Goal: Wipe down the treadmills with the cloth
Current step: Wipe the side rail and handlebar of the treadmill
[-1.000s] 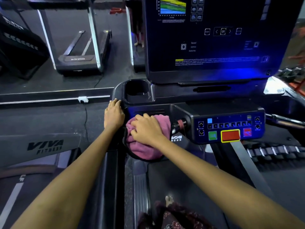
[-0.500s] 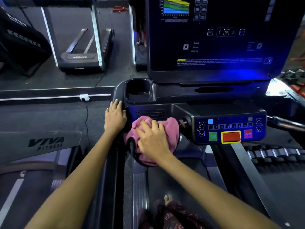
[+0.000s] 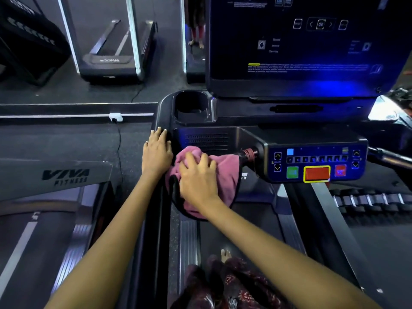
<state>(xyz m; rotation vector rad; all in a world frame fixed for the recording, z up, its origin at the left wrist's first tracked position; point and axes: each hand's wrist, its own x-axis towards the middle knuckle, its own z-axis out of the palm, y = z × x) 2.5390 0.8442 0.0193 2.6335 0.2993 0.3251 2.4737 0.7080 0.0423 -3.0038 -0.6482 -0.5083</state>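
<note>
Slid rightward with the cloth (image 3: 225, 175) toward the control panel (image 3: 316, 163), right hand (image 3: 198, 181) pressing it just left of there, nearer than flat-resting, released left hand (image 3: 157, 155).

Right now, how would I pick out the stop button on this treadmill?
Find the treadmill's big dark display, then drop to the control panel below it. The stop button sits bottom centre: the widest key, red with a yellow border, between a green and a smaller red one.

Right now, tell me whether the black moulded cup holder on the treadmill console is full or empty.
Empty, as far as shows: the black moulded cup holder has only a dark bare hollow, no bottle or cup in it. Its deepest part is in shadow.
</note>
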